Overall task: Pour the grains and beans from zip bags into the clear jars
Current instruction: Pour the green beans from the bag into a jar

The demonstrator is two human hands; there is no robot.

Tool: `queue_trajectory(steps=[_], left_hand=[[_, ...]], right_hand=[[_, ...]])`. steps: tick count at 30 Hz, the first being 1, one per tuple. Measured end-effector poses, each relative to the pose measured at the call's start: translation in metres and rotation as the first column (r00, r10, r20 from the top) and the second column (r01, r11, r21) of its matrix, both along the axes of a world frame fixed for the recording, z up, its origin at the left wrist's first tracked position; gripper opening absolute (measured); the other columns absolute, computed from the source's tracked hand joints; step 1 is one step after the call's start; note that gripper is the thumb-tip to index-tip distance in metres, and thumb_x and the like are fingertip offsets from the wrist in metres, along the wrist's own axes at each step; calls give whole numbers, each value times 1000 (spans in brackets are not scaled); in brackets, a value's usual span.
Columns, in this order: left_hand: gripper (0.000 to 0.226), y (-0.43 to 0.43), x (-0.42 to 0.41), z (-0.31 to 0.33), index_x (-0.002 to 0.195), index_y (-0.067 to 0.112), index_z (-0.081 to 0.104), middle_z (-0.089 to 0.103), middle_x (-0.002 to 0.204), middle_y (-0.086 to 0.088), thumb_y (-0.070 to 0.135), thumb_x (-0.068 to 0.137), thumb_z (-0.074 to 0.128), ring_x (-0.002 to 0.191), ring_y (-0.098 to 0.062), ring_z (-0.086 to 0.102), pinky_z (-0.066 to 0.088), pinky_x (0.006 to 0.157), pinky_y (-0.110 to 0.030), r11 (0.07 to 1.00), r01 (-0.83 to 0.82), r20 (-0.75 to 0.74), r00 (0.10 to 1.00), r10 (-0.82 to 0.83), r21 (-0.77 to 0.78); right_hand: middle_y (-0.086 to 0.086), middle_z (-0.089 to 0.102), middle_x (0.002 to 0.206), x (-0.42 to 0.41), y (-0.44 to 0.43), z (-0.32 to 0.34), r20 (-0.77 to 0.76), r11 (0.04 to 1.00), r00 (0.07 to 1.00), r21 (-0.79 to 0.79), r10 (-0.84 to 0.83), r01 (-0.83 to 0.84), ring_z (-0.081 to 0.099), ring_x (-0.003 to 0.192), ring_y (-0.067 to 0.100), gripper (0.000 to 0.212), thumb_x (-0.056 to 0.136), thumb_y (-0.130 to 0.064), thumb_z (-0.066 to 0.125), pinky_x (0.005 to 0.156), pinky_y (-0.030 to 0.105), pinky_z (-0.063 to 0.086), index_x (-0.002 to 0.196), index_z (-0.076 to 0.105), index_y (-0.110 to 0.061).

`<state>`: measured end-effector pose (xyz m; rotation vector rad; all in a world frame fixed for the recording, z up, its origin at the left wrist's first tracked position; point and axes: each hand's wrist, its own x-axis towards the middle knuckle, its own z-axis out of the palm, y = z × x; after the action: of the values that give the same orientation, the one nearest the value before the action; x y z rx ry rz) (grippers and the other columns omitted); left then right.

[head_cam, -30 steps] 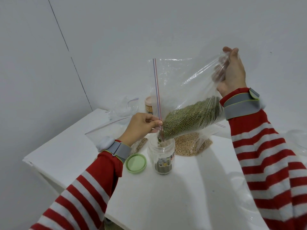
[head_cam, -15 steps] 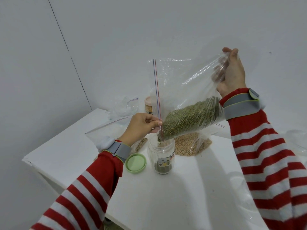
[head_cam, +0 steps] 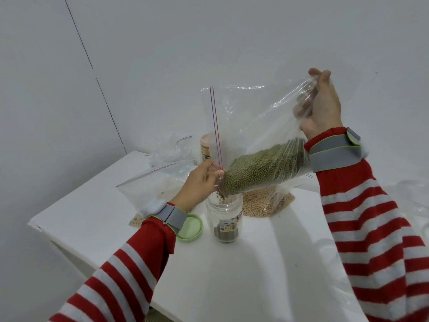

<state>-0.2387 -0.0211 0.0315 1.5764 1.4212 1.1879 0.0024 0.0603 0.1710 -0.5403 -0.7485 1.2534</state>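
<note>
Two hands, one pour, head view: my left hand (head_cam: 199, 180) pinches the zip bag (head_cam: 250, 117) at its mouth over the clear jar (head_cam: 224, 212), my right hand (head_cam: 322, 108) grips its raised corner. The tilt is unchanged from a second ago, green beans (head_cam: 262, 168) trickling in, and the jar is barely filled.

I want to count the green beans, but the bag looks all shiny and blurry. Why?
In the head view, light glints white along the crinkled zip bag, so it looks shiny; in the same head view the green beans smear into a blur where they fall into the clear jar, too small to count; the table carries only soft grey shadows.
</note>
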Motion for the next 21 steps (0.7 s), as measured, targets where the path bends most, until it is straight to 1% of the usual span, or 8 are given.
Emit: queue_trajectory(steps=[2,3,5,7,10,14,16,21], left_hand=[[11,0,1,-1,90,21,53,62,78,-2,16,100,52,66,-9,60,50,63,-26,1000,23,8,1000,-23,-2],[11,-1,2,0,90,20,52,63,79,-2,15,100,51,65,-8,61,50,63,-25,999,32,40,999,-31,-12],[9,-2,3,2,92,15,53,67,82,-3,12,100,51,70,-9,67,54,64,-25,998,47,116,992,-42,-41],[6,-2,3,4,93,11,54,69,82,-5,9,99,53,75,-11,70,57,67,-25,997,58,153,987,-49,-58],[5,-1,0,2,92,8,57,70,76,-4,8,97,56,80,-11,69,58,71,-23,996,51,144,989,-40,-75],[10,0,-3,0,88,11,60,66,60,7,8,96,57,68,-3,66,56,69,-21,998,24,112,994,-18,-58],[8,1,-3,1,89,9,61,67,63,5,8,96,57,69,-4,67,57,71,-24,998,29,112,993,-22,-54],[9,3,-2,6,88,11,60,70,79,-8,8,96,58,79,-11,71,58,71,-25,997,47,94,995,-41,-68]], right_hand=[[-13,40,63,0,-1,1,-13,1000,1000,-1,-2,2,33,49,2,36,105,-46,33,44,14,24,94,59,-24],[-13,40,62,0,-1,1,-12,1000,1000,-2,-8,8,33,50,2,36,105,-46,33,44,14,24,95,59,-24],[-13,40,62,0,-1,1,-18,1000,1000,-4,-11,11,33,50,2,36,105,-47,32,43,14,24,95,58,-24],[-13,40,63,0,0,0,-33,1000,999,-11,-9,8,32,49,2,37,105,-47,31,42,14,25,95,58,-24],[-12,41,62,0,4,-5,-34,999,999,-29,-24,23,31,47,3,38,105,-46,30,41,15,25,94,59,-24],[-11,44,64,5,11,-16,-50,993,995,-75,-90,87,32,45,5,39,106,-44,29,43,17,26,92,59,-23],[-9,45,66,8,14,-22,-39,982,987,-113,-155,150,35,45,7,39,107,-41,29,46,19,28,92,60,-21],[-6,45,69,19,23,-40,-13,954,971,-188,-240,233,32,38,7,39,107,-39,29,40,18,30,94,60,-20]])
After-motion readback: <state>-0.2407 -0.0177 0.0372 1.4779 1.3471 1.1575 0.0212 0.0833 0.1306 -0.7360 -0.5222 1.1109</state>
